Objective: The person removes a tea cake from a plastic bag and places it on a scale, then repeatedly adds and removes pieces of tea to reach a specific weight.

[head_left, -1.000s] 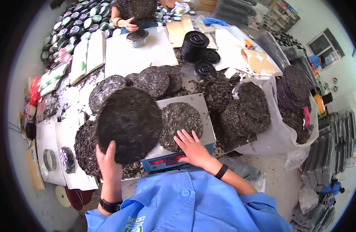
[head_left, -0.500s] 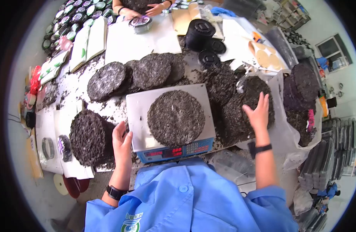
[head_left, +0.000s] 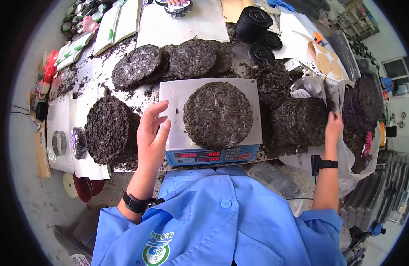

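Stack of rough dark discs (head_left: 300, 122) lies at nine o'clock, just beside the right hand (head_left: 332, 131), which pinches a thin dark piece (head_left: 332, 103) towards twelve; left hand (head_left: 153, 135), half-open, empty, has the round dark cake (head_left: 218, 115) on the blue scale (head_left: 177, 158) at three.

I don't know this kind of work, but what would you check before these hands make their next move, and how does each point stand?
1. Dark round disc lies flat on the scale: ok.
2. Scale is on: ok, red digits are lit.
3. Plate is free of loose bits: not ok, a small dark crumb lies left of the disc.
4. Left hand is free: ok, it is open with nothing in it.
5. Left hand is off the plate: cannot tell, it is seen across the plate's left edge.
6. Right hand has a grip at the side of the right-hand stack: cannot tell, its fingers are unclear.
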Action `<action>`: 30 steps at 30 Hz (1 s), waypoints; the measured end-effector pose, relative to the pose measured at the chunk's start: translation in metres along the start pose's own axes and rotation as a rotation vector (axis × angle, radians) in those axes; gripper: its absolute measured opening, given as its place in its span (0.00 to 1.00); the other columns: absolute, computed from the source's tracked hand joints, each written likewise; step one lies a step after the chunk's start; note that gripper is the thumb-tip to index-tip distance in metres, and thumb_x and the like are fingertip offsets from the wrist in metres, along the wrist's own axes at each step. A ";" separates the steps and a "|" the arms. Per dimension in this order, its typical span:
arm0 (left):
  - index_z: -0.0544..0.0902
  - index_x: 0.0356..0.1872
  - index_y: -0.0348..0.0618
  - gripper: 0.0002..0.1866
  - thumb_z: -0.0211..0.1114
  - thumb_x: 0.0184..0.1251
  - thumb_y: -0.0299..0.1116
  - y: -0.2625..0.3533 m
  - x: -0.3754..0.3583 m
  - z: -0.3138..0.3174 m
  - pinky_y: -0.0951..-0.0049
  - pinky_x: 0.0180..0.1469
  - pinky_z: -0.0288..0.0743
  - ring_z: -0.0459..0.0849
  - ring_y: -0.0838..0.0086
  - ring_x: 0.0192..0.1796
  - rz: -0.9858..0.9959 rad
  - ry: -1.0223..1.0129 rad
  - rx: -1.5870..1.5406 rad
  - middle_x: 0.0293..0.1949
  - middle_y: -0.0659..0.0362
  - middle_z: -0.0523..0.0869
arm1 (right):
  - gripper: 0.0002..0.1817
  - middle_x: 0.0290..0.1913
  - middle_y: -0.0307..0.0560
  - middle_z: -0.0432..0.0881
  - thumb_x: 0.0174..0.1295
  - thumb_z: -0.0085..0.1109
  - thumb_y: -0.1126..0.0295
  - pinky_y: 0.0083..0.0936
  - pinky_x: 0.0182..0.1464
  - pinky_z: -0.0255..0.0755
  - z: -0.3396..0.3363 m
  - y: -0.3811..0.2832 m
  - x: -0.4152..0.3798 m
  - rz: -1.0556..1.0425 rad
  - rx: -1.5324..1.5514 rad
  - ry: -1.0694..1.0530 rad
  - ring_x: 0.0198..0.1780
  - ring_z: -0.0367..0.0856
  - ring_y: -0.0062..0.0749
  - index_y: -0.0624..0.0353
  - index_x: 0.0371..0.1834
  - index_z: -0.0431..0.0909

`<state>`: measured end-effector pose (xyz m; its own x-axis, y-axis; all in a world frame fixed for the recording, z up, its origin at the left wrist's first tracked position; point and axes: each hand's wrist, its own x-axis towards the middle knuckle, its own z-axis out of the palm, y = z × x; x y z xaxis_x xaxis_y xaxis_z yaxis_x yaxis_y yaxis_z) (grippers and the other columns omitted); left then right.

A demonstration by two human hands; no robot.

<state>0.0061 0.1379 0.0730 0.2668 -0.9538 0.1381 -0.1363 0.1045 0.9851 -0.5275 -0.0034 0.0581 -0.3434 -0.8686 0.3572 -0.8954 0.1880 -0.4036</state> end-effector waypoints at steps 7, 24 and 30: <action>0.73 0.59 0.36 0.19 0.58 0.67 0.22 0.008 0.010 0.017 0.68 0.62 0.71 0.74 0.67 0.64 0.081 -0.064 0.025 0.60 0.53 0.76 | 0.14 0.47 0.48 0.84 0.65 0.60 0.70 0.28 0.53 0.76 -0.055 -0.103 -0.060 0.315 1.227 0.029 0.50 0.82 0.30 0.67 0.49 0.80; 0.76 0.60 0.40 0.28 0.66 0.54 0.19 0.063 0.050 0.048 0.60 0.69 0.65 0.72 0.54 0.68 0.507 -0.291 0.488 0.63 0.50 0.76 | 0.30 0.58 0.50 0.78 0.67 0.60 0.63 0.24 0.46 0.77 0.023 -0.115 -0.161 0.563 0.847 -0.692 0.52 0.81 0.31 0.62 0.69 0.63; 0.71 0.66 0.42 0.33 0.68 0.59 0.38 -0.006 0.049 0.123 0.53 0.74 0.56 0.62 0.55 0.74 0.611 -0.599 0.705 0.70 0.51 0.69 | 0.27 0.47 0.46 0.83 0.61 0.66 0.65 0.23 0.45 0.75 0.074 -0.149 -0.159 0.438 0.750 -0.660 0.45 0.82 0.26 0.67 0.59 0.70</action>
<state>-0.0971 0.0557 0.0612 -0.5090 -0.7982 0.3222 -0.6508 0.6019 0.4628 -0.3189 0.0728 -0.0008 -0.1695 -0.9115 -0.3747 -0.2548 0.4078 -0.8768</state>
